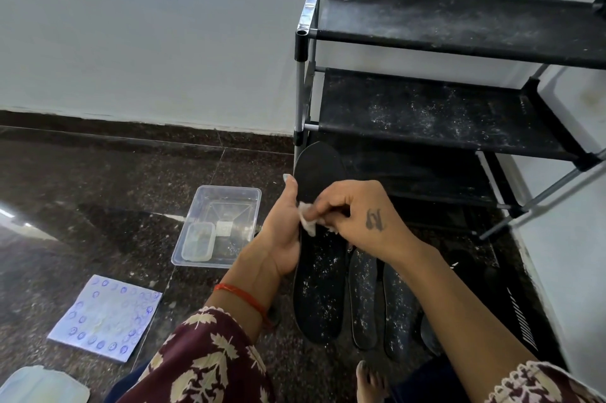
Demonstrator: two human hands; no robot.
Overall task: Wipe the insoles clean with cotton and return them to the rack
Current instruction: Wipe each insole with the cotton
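My left hand (282, 232) grips a long black insole (319, 287) by its left edge and holds it upright in front of the rack. The upper half of the insole looks clean; its lower half is speckled with white dust. My right hand (357, 215) pinches a small white wad of cotton (308, 222) against the middle of the insole. Two more dusty black insoles (362, 297) (398, 307) lie on the floor just to the right. The black shoe rack (459, 113) stands behind, its fabric shelves dusted white.
A clear plastic tray (218, 225) holding a small lidded box sits on the dark stone floor to the left. A blue patterned cloth (106, 317) lies nearer me, and a pale lid (39, 386) at the bottom left. My bare toes (370, 379) show below.
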